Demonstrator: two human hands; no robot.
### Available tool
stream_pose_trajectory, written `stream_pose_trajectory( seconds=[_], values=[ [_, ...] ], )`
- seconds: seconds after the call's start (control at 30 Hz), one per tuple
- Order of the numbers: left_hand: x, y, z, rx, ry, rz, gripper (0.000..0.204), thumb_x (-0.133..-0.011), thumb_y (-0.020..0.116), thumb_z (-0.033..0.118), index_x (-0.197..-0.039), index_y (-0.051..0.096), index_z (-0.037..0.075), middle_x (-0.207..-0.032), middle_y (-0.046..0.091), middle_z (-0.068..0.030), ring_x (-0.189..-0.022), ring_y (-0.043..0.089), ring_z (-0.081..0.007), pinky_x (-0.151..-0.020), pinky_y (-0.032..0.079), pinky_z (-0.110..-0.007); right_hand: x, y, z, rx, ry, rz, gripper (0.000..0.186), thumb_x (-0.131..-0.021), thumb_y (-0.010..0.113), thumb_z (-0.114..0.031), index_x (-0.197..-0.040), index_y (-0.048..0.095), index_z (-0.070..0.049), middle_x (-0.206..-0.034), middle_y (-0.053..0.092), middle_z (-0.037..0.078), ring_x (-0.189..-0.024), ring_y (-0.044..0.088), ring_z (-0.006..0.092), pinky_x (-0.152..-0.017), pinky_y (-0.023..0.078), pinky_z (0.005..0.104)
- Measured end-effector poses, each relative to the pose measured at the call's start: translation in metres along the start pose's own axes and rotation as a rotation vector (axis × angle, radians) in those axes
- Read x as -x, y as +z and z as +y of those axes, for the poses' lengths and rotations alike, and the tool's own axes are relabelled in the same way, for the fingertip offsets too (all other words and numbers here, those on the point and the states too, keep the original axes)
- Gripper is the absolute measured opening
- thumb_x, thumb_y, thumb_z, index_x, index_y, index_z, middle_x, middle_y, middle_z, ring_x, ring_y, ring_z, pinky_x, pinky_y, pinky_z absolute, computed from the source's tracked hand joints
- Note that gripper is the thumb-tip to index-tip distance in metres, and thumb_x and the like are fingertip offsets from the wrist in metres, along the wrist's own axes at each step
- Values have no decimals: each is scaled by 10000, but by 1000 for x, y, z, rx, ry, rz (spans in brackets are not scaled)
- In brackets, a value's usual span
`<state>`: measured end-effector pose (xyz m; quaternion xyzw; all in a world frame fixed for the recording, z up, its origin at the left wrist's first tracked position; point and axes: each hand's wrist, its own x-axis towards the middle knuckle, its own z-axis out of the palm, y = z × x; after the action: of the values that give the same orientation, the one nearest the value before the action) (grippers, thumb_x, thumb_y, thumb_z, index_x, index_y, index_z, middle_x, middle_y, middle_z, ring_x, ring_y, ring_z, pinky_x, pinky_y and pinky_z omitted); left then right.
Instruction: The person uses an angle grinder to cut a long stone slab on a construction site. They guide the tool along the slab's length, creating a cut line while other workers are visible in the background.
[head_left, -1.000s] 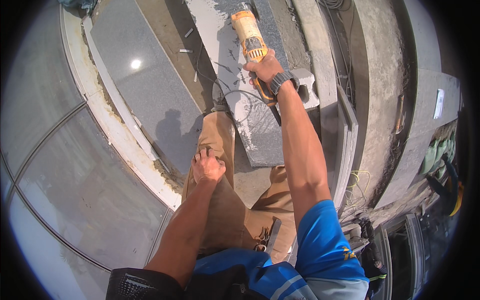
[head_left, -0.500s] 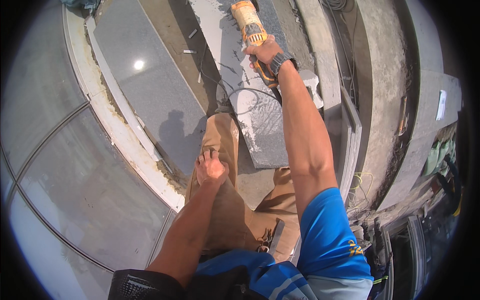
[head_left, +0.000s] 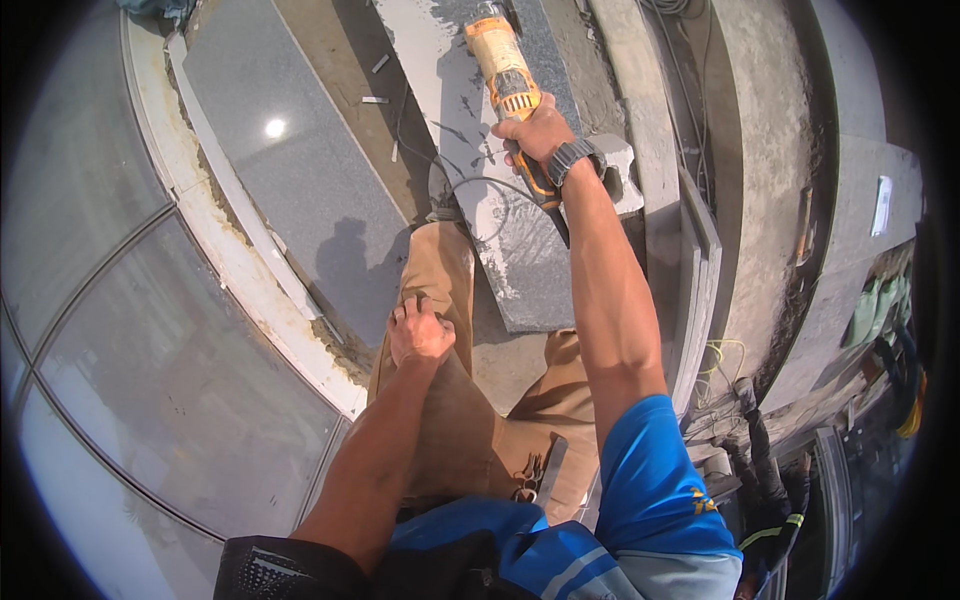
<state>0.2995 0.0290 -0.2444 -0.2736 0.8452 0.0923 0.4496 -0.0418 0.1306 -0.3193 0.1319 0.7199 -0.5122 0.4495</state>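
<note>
My right hand [head_left: 541,130] is wrapped round the rear handle of an orange-and-black angle grinder [head_left: 509,85], whose body is covered in pale dust. The grinder points away from me over a grey stone slab [head_left: 525,285] partly coated in whitish dust or paste. Its front end reaches the top edge of the picture, and I cannot make out its disc. A dark cord [head_left: 483,181] loops across the slab. My left hand [head_left: 421,332] rests on my left knee in tan trousers [head_left: 440,265], fingers bent and a little apart, with no tool in it.
Another grey slab [head_left: 290,140] lies to the left, beside a curved glass panel [head_left: 170,370]. A pale block [head_left: 617,172] sits right of the worked slab, near upright slabs [head_left: 697,270]. At lower right is another person's dark sleeve [head_left: 782,530] with a reflective stripe.
My right hand has drawn the grinder slightly nearer and to the right, showing more of its front. My left hand stays on the knee. Another person has come into view at lower right.
</note>
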Motion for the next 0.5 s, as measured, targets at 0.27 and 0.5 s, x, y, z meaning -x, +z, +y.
stream_pose_trajectory(
  seconds=[0.27,0.5],
  values=[
    [-2,-1,-1,-8,8,19,468,-848,639,348,-1232,645,82,-1318,573,-132,-1272,543,-350,-1095,413,-495,22,0,16,26,6,39,782,-780,813,-75,-1361,302,34,-869,634,128,-518,612,183,-421,535,324],
    [-1,-6,2,-10,-3,-12,484,-849,642,345,-1258,643,85,-1322,571,-129,-1282,537,-348,-1102,410,-495,23,0,21,-17,19,35,762,-782,797,-56,-1346,292,34,-845,622,125,-498,602,180,-390,512,330]
  ],
)
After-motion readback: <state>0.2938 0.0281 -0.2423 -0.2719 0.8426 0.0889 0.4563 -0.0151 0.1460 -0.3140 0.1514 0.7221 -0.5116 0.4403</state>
